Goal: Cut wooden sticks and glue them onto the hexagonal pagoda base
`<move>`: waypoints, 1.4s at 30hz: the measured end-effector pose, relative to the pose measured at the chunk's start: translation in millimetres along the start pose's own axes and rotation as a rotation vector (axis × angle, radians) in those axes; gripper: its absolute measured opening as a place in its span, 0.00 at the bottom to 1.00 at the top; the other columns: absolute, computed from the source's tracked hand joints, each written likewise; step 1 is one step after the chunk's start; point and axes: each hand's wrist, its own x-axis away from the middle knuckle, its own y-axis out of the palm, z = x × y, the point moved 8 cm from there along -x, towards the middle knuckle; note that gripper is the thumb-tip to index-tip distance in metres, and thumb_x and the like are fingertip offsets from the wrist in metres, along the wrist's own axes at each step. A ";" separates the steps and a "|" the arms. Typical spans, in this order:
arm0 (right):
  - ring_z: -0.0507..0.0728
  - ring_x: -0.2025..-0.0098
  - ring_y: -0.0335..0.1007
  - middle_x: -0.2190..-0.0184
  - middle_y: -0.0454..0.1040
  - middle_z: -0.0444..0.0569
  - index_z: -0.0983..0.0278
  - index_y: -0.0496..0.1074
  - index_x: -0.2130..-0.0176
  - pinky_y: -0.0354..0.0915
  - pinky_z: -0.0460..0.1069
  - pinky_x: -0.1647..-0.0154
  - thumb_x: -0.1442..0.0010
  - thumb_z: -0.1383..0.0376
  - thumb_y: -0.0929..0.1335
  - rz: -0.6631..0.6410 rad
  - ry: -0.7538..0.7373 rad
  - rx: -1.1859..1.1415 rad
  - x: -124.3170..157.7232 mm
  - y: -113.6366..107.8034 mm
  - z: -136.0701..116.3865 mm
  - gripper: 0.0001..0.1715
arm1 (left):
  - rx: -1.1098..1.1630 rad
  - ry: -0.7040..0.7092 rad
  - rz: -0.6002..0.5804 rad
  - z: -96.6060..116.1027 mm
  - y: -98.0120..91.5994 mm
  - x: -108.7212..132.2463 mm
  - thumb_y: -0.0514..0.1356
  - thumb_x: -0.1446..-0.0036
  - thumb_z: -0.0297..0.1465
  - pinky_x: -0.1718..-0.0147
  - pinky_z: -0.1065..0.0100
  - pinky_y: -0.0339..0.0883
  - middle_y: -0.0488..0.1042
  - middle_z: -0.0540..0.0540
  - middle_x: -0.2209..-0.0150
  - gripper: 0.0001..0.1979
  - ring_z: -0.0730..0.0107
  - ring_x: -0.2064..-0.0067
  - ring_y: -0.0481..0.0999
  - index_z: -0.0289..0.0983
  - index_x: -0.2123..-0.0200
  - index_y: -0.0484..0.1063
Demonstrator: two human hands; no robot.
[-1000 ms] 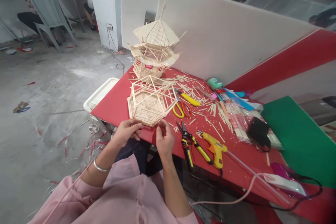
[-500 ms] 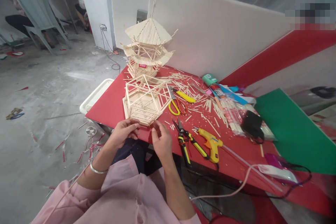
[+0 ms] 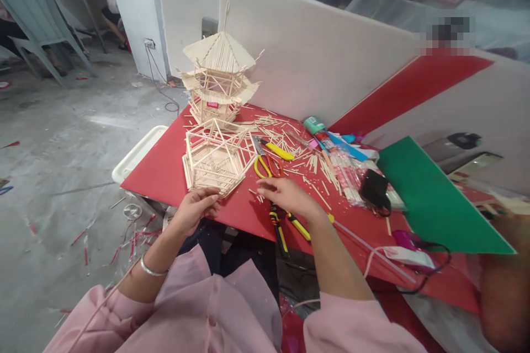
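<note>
A hexagonal open frame of thin wooden sticks (image 3: 215, 174) stands near the table's front edge. At its front left edge is my left hand (image 3: 197, 209), fingers slightly bent and apart; whether they touch the frame I cannot tell. My right hand (image 3: 287, 194) hovers over the table right of the frame, open, fingers reaching leftward above a few short stick pieces (image 3: 259, 197). Just behind it lie yellow-handled scissors (image 3: 263, 165) and a yellow cutter (image 3: 279, 150). Black and yellow snips (image 3: 279, 231) lie partly under the right hand. My right forearm covers most of a yellow glue gun.
Behind the frame rises a stick pagoda (image 3: 221, 74). Loose sticks (image 3: 285, 135) litter the red table (image 3: 153, 171). To the right are bagged sticks (image 3: 348, 176), a black box (image 3: 374, 187) and a green board (image 3: 439, 204). A cable runs along the front right.
My right hand has moved from the frame's front edge rightward, over the snips, hiding most of the glue gun. My left hand stays by the frame. The whole view has shifted slightly.
</note>
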 end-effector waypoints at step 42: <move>0.66 0.48 0.73 0.53 0.79 0.67 0.72 0.78 0.51 0.64 0.56 0.49 0.32 0.70 0.59 0.077 -0.160 0.849 -250.8 -51.0 -4.6 0.21 | 0.109 -0.159 -0.190 -19.6 12.8 -11.7 0.75 0.55 0.41 0.72 0.69 0.72 0.82 0.40 0.67 0.19 0.71 0.74 0.78 0.32 0.65 0.81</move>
